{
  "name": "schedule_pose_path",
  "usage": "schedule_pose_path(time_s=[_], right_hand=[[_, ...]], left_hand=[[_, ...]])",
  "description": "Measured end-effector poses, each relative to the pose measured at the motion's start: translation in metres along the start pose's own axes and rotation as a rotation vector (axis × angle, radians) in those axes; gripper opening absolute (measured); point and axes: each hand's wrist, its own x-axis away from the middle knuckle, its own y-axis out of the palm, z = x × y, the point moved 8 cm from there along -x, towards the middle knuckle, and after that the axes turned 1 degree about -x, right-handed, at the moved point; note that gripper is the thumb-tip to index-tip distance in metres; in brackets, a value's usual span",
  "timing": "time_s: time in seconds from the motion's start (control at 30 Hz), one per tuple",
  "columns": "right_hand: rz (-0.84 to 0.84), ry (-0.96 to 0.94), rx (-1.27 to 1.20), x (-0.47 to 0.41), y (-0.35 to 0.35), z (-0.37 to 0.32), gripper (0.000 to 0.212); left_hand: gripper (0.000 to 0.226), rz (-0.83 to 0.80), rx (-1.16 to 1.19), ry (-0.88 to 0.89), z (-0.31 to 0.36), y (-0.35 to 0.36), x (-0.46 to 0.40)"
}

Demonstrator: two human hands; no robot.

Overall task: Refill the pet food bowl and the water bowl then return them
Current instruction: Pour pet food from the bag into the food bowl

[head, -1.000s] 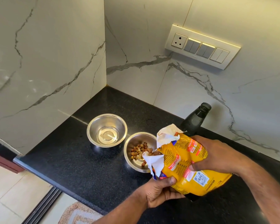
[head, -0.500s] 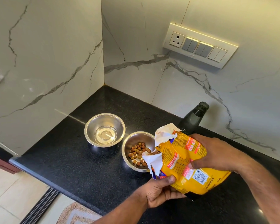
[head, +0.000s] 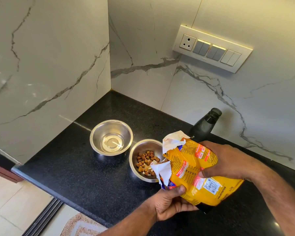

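kibble bag tipped over the food bowl

the black speckled desk (head: 71, 169) ran into a corner of white marble wall (head: 46, 53), which carried a switch panel (head: 212, 48) on the right side. a yellow pet food bag (head: 194, 169) was held tilted above the desk, its torn white mouth pointing down and left over the rim of the food bowl (head: 134, 160). the right hand (head: 226, 160) gripped the bag from above, its fingers curled round the upper side and the thumb pressed into the printed face. the left hand (head: 169, 203) held the bag from below near the torn mouth, thumb on the front, fingers wrapped underneath. a dark bottle (head: 204, 125) with an open neck stood behind the bag, near the wall. the water bowl (head: 111, 137), steel, sat just beside the food bowl to its left and farther back, with a shallow pool of clear water in its bottom. brown kibble (head: 146, 161) lay in the food bowl, covering part of its floor
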Motion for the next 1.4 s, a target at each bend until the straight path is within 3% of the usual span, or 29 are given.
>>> schedule_pose_path(time_s=[0.53,1.17,1.4], right_hand=[[-0.018,0.001,0.037,-0.003,-0.004,-0.001,0.086],[-0.021,-0.03,0.056,-0.003,-0.006,-0.005,0.067],[-0.018,-0.034,0.058,-0.005,-0.011,-0.009,0.069]], left_hand=[[0.079,0.0,0.027,-0.005,-0.001,0.0,-0.002],[0.076,-0.039,0.076,0.015,-0.007,0.001,-0.004],[0.072,-0.049,0.107,0.022,-0.003,0.004,-0.006]])
